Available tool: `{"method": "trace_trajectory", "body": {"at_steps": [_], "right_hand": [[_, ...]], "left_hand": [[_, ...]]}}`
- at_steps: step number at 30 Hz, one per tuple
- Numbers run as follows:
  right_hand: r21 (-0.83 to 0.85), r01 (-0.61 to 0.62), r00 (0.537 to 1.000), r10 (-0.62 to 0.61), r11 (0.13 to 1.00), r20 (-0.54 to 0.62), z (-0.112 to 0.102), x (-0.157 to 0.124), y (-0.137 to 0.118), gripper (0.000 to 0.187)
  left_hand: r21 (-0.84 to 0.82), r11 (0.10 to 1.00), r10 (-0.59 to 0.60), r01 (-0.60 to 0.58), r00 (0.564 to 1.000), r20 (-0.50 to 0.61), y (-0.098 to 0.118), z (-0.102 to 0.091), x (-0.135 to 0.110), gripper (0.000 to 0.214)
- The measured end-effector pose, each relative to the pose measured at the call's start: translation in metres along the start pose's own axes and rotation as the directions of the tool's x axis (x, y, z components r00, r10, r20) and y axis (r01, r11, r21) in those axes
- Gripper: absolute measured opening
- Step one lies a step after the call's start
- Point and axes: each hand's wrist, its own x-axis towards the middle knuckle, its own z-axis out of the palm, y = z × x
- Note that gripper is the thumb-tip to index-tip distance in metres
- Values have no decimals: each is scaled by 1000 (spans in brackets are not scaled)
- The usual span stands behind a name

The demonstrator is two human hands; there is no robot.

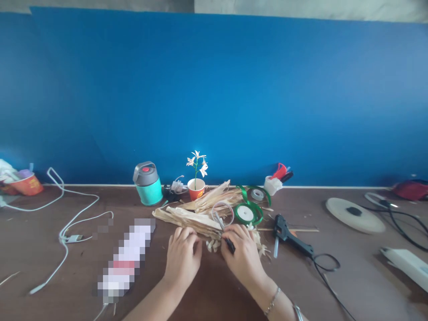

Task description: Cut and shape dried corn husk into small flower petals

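A pile of dried corn husks [187, 217] lies on the table in front of both hands. My left hand [183, 254] is at its near edge, fingers curled down; whatever they grip is hidden beneath them. My right hand [243, 254] is closed around the dark handle of what look like scissors [230, 245], their slim metal blades pointing up over the husks. Small pale husk petals [213, 245] are scattered between the hands. Just beyond the right hand are a spool of green ribbon [245, 214] and a pinkish ring-shaped roll [230, 206].
Husk flowers on a green stem [196, 167] stand in a paper cup [195, 192]. A teal flask [149, 189] is left of it. To the right lie a glue gun [290, 236] with its cord and a round lid [355, 216]. A blurred-out phone-like object [127, 263] and white cables [63, 232] lie left.
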Motion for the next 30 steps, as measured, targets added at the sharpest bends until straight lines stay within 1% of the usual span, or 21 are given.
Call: {"method": "trace_trajectory", "body": {"at_steps": [2,5,9,11,14,17,21,25,27,30], "right_hand": [[3,27,997,-27,1000,71,0,-2,2,15],[-33,53,983,-46,998,177,3,-6,3,18],[-66,44,968,-26,997,249,7,-9,3,21],[-69,40,966,-21,997,259,7,-9,3,22],[-74,35,967,-15,997,255,8,-8,4,21],[-68,29,968,-11,997,249,9,-6,4,19],[-17,-1,970,5,1000,243,7,-5,3,16],[45,-9,965,-3,999,263,4,-4,-1,14],[65,-4,960,-14,998,279,2,-3,-3,14],[77,-2,959,-20,997,282,2,-2,-3,14]], "left_hand": [[13,1000,12,-13,999,44,-1,0,0,18],[32,999,9,-12,997,73,-1,1,0,18],[49,999,-13,8,995,102,-2,1,-1,16],[42,999,-19,14,993,121,-3,2,-2,18],[-2,1000,-11,11,992,127,-4,3,-3,28],[-92,995,41,-31,993,115,-1,3,-4,32],[-223,967,140,-121,987,73,4,4,-4,26],[-300,940,187,-162,981,59,4,6,-3,21],[-334,931,177,-149,983,54,3,7,-2,15],[-402,912,111,-80,992,55,1,8,0,12]]}}
